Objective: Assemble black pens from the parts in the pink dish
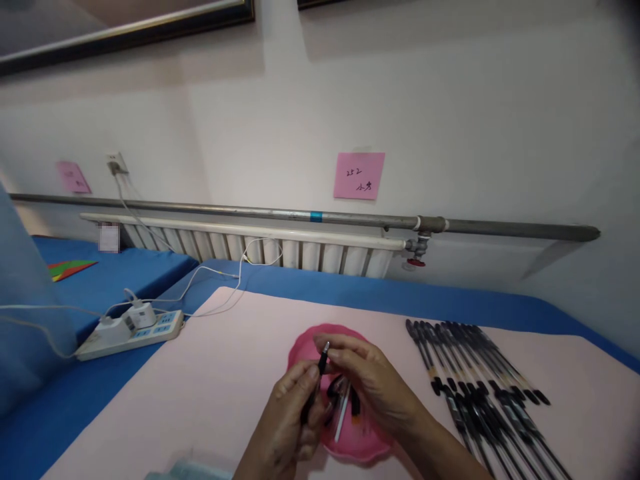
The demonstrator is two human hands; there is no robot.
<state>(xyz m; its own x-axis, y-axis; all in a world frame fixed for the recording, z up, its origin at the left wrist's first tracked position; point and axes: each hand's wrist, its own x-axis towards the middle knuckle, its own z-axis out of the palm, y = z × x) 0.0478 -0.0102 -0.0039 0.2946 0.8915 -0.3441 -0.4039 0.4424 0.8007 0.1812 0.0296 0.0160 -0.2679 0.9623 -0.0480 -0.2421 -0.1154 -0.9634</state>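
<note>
My left hand [293, 413] is closed around a black pen [323, 360], its silver tip pointing up. At the tip, the thumb and forefinger of my right hand [373, 377] close in from the right and appear to pinch it. Both hands are over a pink scalloped bowl [357, 452]. Inside the bowl lie loose pen parts, among them a white tube [342, 417] and some black pieces; my hands hide part of them.
To the right lie two rows of black pens, an upper row [473, 357] and a lower row [503, 427]. A pink sheet [240, 360] covers the blue table [325, 287]. At left sits a power strip [167, 327] with cables. A radiator [315, 255] runs behind.
</note>
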